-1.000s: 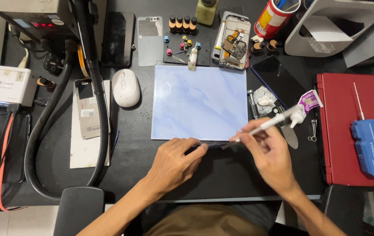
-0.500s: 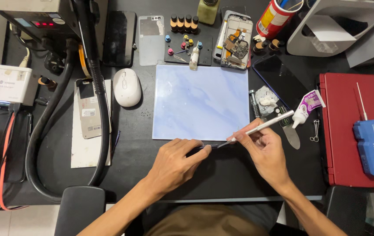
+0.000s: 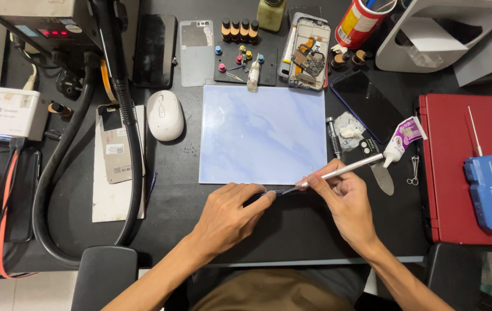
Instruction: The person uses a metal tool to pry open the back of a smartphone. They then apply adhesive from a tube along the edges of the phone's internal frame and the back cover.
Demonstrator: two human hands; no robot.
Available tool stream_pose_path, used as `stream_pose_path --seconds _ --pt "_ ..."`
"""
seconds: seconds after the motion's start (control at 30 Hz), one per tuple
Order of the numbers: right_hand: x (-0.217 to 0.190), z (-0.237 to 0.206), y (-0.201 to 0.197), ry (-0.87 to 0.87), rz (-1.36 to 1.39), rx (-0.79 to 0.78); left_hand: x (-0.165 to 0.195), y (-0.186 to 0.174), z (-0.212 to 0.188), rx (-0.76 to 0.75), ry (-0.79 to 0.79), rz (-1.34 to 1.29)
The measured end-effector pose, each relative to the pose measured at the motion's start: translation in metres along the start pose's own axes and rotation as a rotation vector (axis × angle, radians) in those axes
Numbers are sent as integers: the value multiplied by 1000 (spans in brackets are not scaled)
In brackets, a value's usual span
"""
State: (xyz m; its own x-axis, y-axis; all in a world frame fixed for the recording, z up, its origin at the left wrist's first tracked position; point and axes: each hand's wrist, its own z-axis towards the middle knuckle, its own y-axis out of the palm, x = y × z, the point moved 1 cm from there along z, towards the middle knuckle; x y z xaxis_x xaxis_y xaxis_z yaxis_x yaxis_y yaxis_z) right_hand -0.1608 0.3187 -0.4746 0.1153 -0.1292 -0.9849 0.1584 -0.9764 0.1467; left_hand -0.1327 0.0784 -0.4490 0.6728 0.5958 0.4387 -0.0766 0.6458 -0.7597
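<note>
Right hand (image 3: 346,198) pinches a metal tool (image 3: 338,171) — tip meeting the small part pinched in the left hand (image 3: 229,213); steady, fine work seems called for.

Bright, even overhead light; sharp focus, soft shadows throughout.

I look down on a black desk (image 3: 292,242) under even, bright light. Pale tiled floor (image 3: 16,291) shows at the lower left, beside a dark chair armrest (image 3: 105,276) at the desk's near edge.
</note>
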Motion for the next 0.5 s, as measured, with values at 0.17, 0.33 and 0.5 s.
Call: stream_pose_path --seconds 0.17,0.33,0.5 --pt "2 1 -3 16 -8 -7 2 1 2 -9 -11 -4" --pt "7 3 -5 29 31 -19 2 4 3 -20 -31 -4" --pt "3 3 -1 -29 6 -19 0 -1 3 -12 -26 -10"
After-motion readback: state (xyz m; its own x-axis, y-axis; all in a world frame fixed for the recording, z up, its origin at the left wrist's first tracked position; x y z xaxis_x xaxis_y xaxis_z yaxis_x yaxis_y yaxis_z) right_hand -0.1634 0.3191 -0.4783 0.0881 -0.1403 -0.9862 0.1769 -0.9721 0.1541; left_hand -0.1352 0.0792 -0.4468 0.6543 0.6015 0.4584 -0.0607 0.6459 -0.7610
